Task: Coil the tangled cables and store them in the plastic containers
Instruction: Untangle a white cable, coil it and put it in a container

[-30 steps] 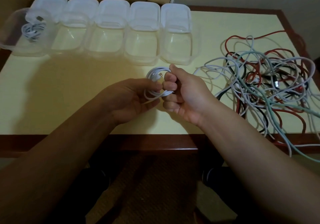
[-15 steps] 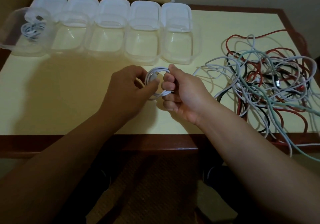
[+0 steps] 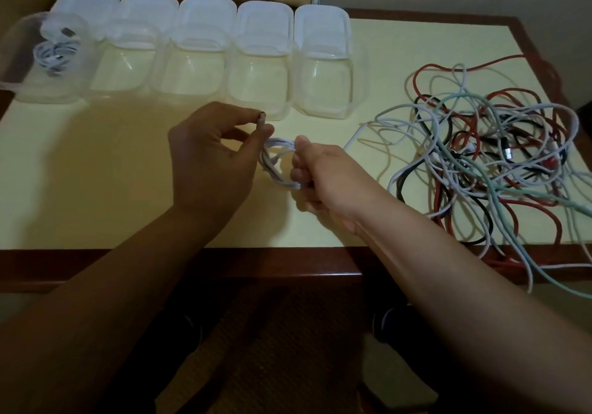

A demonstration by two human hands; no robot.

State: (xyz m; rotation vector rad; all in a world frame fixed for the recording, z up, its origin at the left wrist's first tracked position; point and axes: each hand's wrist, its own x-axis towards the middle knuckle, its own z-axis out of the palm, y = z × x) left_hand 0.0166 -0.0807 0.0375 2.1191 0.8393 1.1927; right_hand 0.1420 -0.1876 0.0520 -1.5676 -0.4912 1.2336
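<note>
1. Right hand [image 3: 320,175] grips small white coiled cable [image 3: 276,164], frame centre.
2. Left hand [image 3: 211,157] pinches its plug end [image 3: 261,121].
3. Tangled multicoloured cable pile [image 3: 490,157] right; clear plastic containers [image 3: 259,61] upper left.

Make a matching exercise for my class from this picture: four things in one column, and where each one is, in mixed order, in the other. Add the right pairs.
Things
1. white coiled cable
2. tangled cables
3. stored white cable
4. cable plug

Places
A. heaped on the right side of the table
B. inside the leftmost container
C. pinched in the left hand
D. held in the right hand

Pairs: 1-D, 2-A, 3-B, 4-C
</note>
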